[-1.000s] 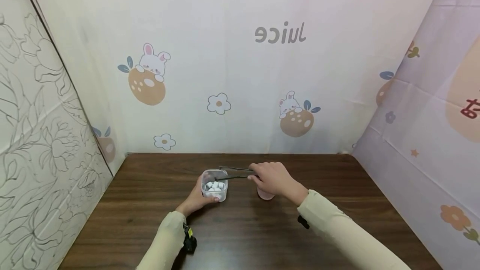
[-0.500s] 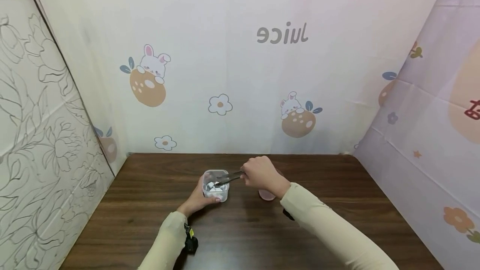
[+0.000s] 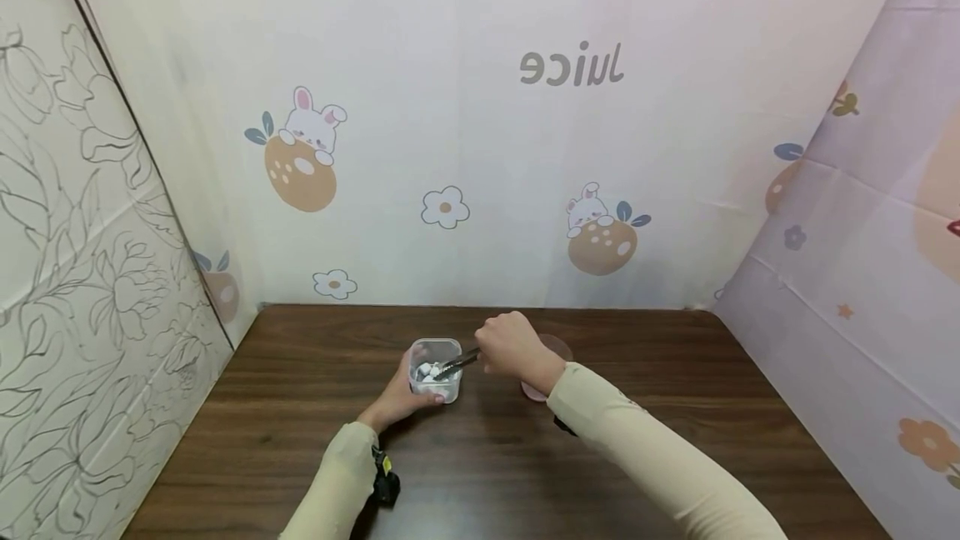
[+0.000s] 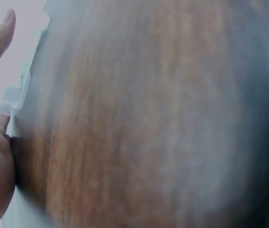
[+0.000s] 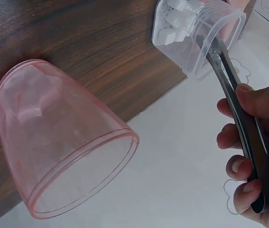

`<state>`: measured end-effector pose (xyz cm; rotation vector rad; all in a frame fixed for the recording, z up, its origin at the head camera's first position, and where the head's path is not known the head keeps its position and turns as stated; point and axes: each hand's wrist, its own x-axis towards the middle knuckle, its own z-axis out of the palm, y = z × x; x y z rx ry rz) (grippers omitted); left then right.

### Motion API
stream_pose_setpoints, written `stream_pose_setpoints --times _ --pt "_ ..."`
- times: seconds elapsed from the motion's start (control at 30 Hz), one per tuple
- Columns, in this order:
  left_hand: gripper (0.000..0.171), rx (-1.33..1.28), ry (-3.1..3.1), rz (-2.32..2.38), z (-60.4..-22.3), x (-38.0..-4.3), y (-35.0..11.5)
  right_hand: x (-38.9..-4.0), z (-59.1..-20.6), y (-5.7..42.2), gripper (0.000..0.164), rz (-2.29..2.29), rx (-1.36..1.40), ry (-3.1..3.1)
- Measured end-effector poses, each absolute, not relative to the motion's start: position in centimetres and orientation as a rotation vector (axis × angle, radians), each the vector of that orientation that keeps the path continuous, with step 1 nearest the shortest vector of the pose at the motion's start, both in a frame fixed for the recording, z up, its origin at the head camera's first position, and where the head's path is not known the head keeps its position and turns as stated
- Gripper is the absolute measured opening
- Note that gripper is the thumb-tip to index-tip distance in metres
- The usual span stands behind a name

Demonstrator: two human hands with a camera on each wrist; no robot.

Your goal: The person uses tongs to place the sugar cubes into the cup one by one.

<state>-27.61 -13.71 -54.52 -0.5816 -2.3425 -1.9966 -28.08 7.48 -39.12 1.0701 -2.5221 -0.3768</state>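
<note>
My left hand (image 3: 399, 398) grips a clear square plastic container (image 3: 448, 392) from its left side, thumb along the front wall. Inside lie several small white cubes (image 3: 428, 370). Metal tongs (image 5: 248, 137) are held in my right hand (image 3: 513, 347), thumb on one arm and fingers around the other. Their nearly closed tips reach down through the container's mouth among the cubes; whether they hold a cube I cannot tell. Beneath and behind my right forearm stands a see-through pink cup (image 5: 58, 128), upright, partly hidden in the head view.
The dark wooden table (image 3: 465, 473) ends at a patterned cloth backdrop (image 3: 480, 123) just behind the container and cup. More printed cloth hangs at the left and right sides. Black camera straps sit on both wrists.
My right hand has moved left toward the container. The tongs, spread wide earlier, have narrowed and dipped lower among the cubes. My left hand and the container stay in place.
</note>
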Motion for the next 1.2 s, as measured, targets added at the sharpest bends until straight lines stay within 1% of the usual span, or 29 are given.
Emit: stream_pose_setpoints --times 0.37,0.67,0.9,1.1,1.2 --pt "0.096 -0.613 -2.341 -2.038 -51.9 -26.3 -13.5 -27.9 -38.8 6.1 0.028 -0.487 1.09 -2.538" --pt "0.096 -0.602 -2.353 -1.975 -51.9 -26.3 -13.5 -27.9 -39.1 5.3 0.028 -0.552 1.098 -2.534" --pt "0.095 -0.581 -2.371 -2.022 -51.4 -25.9 -13.4 -27.8 -39.0 5.5 0.025 -0.546 1.093 -2.541" --pt "0.095 -0.561 -2.371 -2.023 -52.3 -26.3 -13.4 -27.8 -38.8 6.0 0.02 -0.491 1.077 -2.524" --pt "0.095 -0.573 -2.374 -2.024 -51.7 -26.1 -13.5 -27.9 -38.6 6.4 0.018 -0.454 1.074 -2.531"
